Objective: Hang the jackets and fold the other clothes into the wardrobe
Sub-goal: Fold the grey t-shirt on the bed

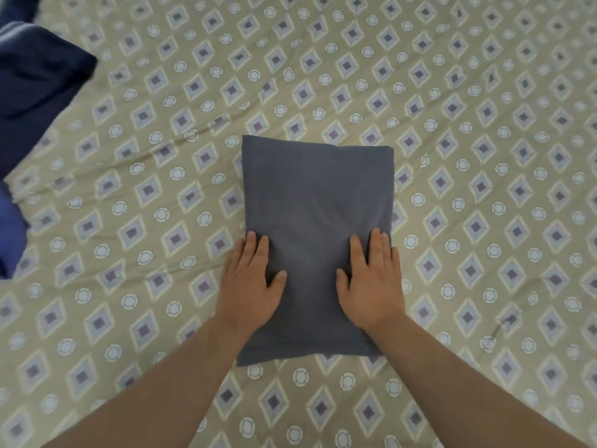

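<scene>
At 6 o'clock, nearest: two bare forearms, reaching up-frame.

Just beyond, left hand (250,279) at 7 o'clock of the folded grey garment (318,195). Flat, fingers straight and together, thumb and fingertips on the cloth, heel of palm over the bedsheet (484,221). Right hand (371,279) at 5 o'clock of the garment, likewise flat and released, pressing along its right edge. No gripping or pinching by either.

Dead centre: the garment itself, folded to a tidy upright rectangle, hem edge nearest, far edge at 12 o'clock. Lying on the bed, not yet put away; no wardrobe in view.

Handling, as judged:
- Light, soft, limp. Thin knit by the look, matte, unlikely to slide on the sheet.
- No stiffness to keep the fold. Likely to droop and fall open if lifted by one corner.
- Best taken from both long sides, 3 and 9 o'clock, fingers slid beneath and thumbs on top, or scooped flat on both palms.
- Nothing fragile.

Farther out, at 9 o'clock: blue cloth (9,227) at the frame edge. Beyond it, toward 10 o'clock, a dark navy garment (35,85), heaped, well apart from the grey one. Kind of garment not tellable. Round to 12 o'clock: only patterned sheet, lightly creased.
</scene>
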`<action>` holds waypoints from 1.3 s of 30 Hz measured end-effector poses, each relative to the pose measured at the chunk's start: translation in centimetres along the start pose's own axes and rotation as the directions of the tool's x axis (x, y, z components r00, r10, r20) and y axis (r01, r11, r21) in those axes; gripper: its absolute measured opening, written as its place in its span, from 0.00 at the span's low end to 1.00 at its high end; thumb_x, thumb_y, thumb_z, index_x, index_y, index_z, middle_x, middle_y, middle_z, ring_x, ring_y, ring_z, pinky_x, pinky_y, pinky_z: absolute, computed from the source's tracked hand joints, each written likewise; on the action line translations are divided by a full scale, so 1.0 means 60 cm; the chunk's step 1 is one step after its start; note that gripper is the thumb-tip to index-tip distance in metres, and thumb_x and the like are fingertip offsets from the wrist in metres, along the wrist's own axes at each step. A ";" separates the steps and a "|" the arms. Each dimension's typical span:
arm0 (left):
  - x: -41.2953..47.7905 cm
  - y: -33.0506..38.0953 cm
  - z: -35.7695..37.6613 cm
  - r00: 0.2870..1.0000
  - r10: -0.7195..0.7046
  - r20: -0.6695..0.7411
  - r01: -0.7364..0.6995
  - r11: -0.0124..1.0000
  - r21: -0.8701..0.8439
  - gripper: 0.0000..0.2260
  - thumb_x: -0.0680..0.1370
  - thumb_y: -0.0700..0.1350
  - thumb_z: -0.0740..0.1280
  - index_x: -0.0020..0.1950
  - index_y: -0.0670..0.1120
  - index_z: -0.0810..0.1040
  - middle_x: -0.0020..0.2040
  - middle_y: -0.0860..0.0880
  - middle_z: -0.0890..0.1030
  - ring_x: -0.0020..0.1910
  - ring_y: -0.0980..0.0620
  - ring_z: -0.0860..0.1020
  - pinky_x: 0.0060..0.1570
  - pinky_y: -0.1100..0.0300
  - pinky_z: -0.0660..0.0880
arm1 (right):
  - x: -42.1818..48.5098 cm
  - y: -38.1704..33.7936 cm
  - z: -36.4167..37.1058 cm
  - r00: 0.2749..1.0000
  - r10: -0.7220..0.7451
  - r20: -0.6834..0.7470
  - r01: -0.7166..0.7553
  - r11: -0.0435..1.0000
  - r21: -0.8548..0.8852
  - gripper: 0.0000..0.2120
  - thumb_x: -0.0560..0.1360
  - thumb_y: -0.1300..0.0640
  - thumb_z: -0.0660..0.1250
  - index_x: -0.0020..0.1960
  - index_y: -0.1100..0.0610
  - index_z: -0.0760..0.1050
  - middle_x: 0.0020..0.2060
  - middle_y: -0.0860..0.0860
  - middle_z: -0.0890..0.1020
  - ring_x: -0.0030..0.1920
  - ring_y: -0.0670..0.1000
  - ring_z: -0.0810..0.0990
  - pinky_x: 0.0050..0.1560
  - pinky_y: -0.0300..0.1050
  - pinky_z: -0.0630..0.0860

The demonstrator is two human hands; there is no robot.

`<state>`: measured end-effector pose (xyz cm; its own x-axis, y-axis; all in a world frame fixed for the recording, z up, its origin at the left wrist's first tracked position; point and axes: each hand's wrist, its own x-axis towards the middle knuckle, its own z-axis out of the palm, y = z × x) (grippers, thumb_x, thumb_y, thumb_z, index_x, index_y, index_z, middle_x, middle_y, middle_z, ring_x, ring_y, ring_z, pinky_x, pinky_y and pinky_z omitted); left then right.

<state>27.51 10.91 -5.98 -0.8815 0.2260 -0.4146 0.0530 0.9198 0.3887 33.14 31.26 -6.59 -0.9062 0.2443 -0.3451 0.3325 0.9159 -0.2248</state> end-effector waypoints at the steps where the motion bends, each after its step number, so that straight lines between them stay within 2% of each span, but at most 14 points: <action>1: 0.017 0.010 -0.004 0.998 -0.036 -0.053 0.036 0.999 -0.015 0.32 0.80 0.57 0.59 0.81 0.48 0.51 0.81 0.46 0.47 0.80 0.47 0.43 0.78 0.49 0.43 | 0.003 -0.004 0.002 1.000 -0.021 -0.019 0.020 0.999 -0.030 0.31 0.79 0.47 0.59 0.77 0.60 0.61 0.77 0.66 0.56 0.78 0.65 0.52 0.78 0.61 0.48; 3: 0.066 0.030 -0.022 0.981 -0.031 -0.192 0.028 0.999 -0.020 0.33 0.80 0.57 0.59 0.81 0.47 0.52 0.81 0.44 0.47 0.80 0.45 0.43 0.77 0.48 0.41 | 0.024 -0.005 -0.001 0.992 -0.093 -0.089 0.090 0.995 -0.046 0.29 0.78 0.47 0.60 0.75 0.61 0.65 0.76 0.67 0.59 0.77 0.66 0.56 0.77 0.63 0.51; 5: 0.118 0.048 -0.039 0.964 0.084 -0.253 -0.070 0.996 0.063 0.33 0.80 0.57 0.58 0.81 0.45 0.50 0.81 0.44 0.46 0.80 0.46 0.42 0.76 0.50 0.39 | 0.063 0.004 -0.015 0.977 -0.168 -0.134 0.160 0.985 -0.070 0.29 0.78 0.47 0.58 0.75 0.60 0.65 0.77 0.64 0.59 0.78 0.64 0.57 0.76 0.63 0.51; 7: 0.177 0.063 -0.051 0.946 0.225 -0.235 -0.188 0.967 0.169 0.34 0.80 0.56 0.57 0.81 0.44 0.50 0.81 0.44 0.47 0.80 0.47 0.43 0.76 0.50 0.38 | 0.123 0.015 -0.035 0.971 -0.198 -0.134 0.186 0.977 -0.102 0.30 0.79 0.46 0.56 0.78 0.59 0.60 0.79 0.62 0.55 0.79 0.61 0.51 0.78 0.60 0.45; 9: 0.235 0.064 -0.060 0.938 0.297 -0.181 -0.256 0.942 0.218 0.33 0.81 0.57 0.56 0.81 0.45 0.49 0.81 0.46 0.47 0.80 0.48 0.43 0.76 0.50 0.38 | 0.187 0.025 -0.055 0.972 -0.200 -0.124 0.184 0.974 -0.132 0.32 0.80 0.43 0.53 0.80 0.57 0.54 0.80 0.60 0.50 0.80 0.58 0.46 0.78 0.57 0.39; 12: 0.295 0.043 -0.058 0.963 0.240 -0.125 -0.204 0.947 0.247 0.32 0.81 0.60 0.48 0.81 0.47 0.47 0.81 0.48 0.47 0.80 0.50 0.43 0.77 0.51 0.38 | 0.257 0.042 -0.065 0.986 -0.126 -0.112 0.109 0.983 -0.146 0.35 0.79 0.38 0.47 0.81 0.54 0.47 0.80 0.57 0.46 0.80 0.57 0.42 0.78 0.56 0.37; 15: 0.315 0.019 -0.044 0.965 0.202 -0.169 -0.155 0.955 0.254 0.34 0.79 0.62 0.43 0.81 0.46 0.47 0.81 0.47 0.48 0.80 0.50 0.45 0.77 0.53 0.39 | 0.279 0.058 -0.046 0.992 -0.030 -0.123 0.014 0.991 -0.133 0.37 0.78 0.35 0.42 0.81 0.53 0.44 0.80 0.55 0.47 0.80 0.56 0.44 0.78 0.56 0.40; 21: 0.318 0.020 -0.040 0.970 0.193 -0.145 -0.149 0.952 0.267 0.35 0.77 0.61 0.44 0.81 0.45 0.49 0.81 0.46 0.50 0.80 0.49 0.47 0.77 0.52 0.40 | 0.280 0.060 -0.035 0.991 -0.011 -0.133 -0.001 0.996 -0.094 0.36 0.77 0.41 0.47 0.81 0.55 0.50 0.80 0.56 0.53 0.79 0.58 0.50 0.78 0.57 0.45; 29: 0.322 0.028 -0.045 0.985 0.152 -0.080 -0.121 0.943 0.310 0.36 0.76 0.60 0.46 0.81 0.44 0.50 0.81 0.45 0.50 0.80 0.48 0.47 0.77 0.50 0.39 | 0.289 0.055 -0.038 0.998 0.012 -0.067 -0.021 0.991 -0.133 0.37 0.75 0.42 0.50 0.80 0.57 0.54 0.79 0.59 0.56 0.78 0.60 0.52 0.77 0.56 0.41; 39: 0.322 0.031 -0.045 0.987 0.147 -0.067 -0.119 0.942 0.313 0.35 0.76 0.58 0.49 0.80 0.43 0.55 0.80 0.43 0.56 0.79 0.46 0.52 0.77 0.48 0.44 | 0.291 0.058 -0.033 0.999 0.010 -0.054 -0.019 0.985 -0.170 0.36 0.75 0.42 0.51 0.79 0.57 0.54 0.79 0.59 0.56 0.78 0.60 0.51 0.77 0.54 0.39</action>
<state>9.30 16.14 -11.02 -0.8935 0.3366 -0.2972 0.3016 0.9402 0.1581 17.95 39.31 -11.61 -0.9157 0.2700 -0.2977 0.3003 0.9519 -0.0604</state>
